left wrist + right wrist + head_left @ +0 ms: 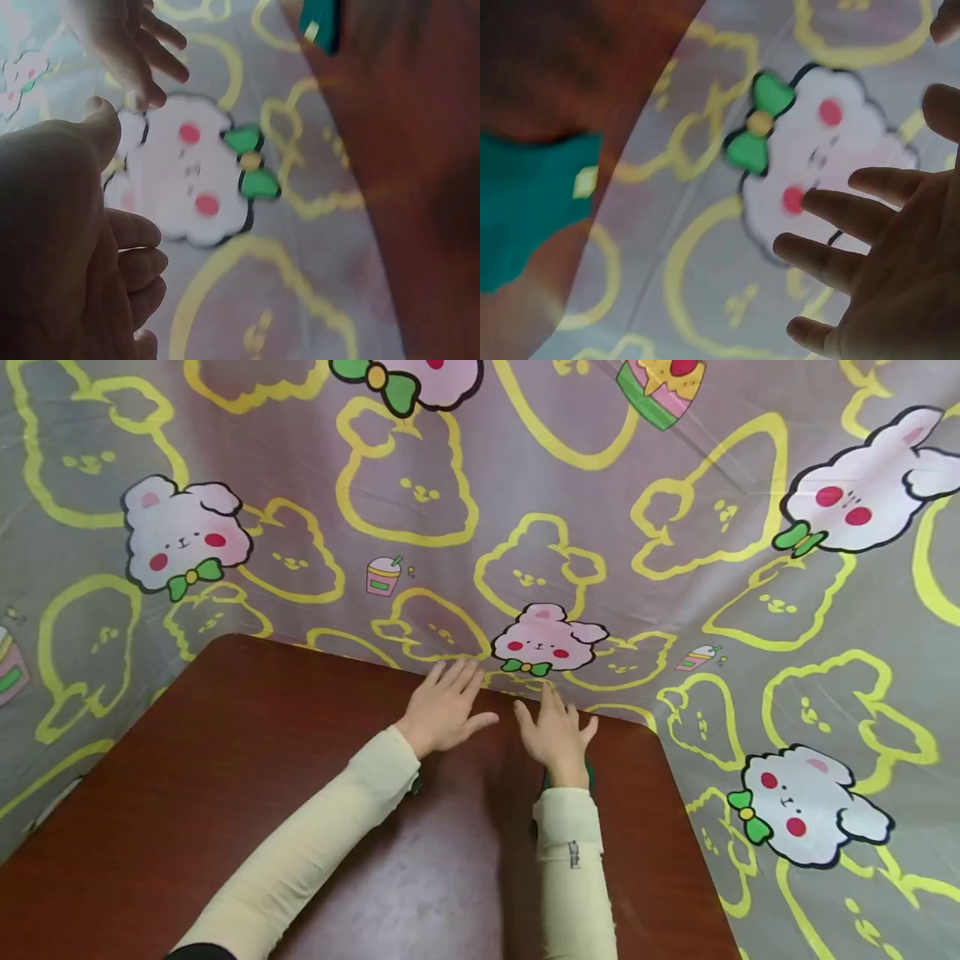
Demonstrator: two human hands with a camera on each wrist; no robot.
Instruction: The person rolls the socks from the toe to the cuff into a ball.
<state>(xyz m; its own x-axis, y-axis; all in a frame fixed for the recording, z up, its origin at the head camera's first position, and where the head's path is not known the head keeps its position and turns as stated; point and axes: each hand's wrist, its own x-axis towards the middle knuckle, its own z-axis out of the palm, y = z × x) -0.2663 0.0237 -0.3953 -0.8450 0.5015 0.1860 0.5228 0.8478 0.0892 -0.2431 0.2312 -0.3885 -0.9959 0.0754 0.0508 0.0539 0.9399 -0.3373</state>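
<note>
My left hand (pixel 444 706) reaches over the far part of the brown table (pixel 225 760), fingers straight and thumb spread. To its right is my right hand (pixel 553 731), its fingers spread apart and its thumb out. Neither hand holds anything. A gap lies between them, with the fingertips close to the printed cloth (pixel 420 510) behind the table. Under the right wrist a bit of dark green (pixel 591 772) shows, mostly hidden by the arm. In the right wrist view a teal piece (pixel 540 202) with a pale yellow-green patch appears at the left, beside the fingers.
The cloth hangs around the back and sides of the table, printed with white rabbit faces (pixel 187 539) and yellow outlines. The table's far edge runs just beyond the hands, its right edge beside the right arm. A pale reflection (pixel 420 877) lies on the tabletop between the sleeves.
</note>
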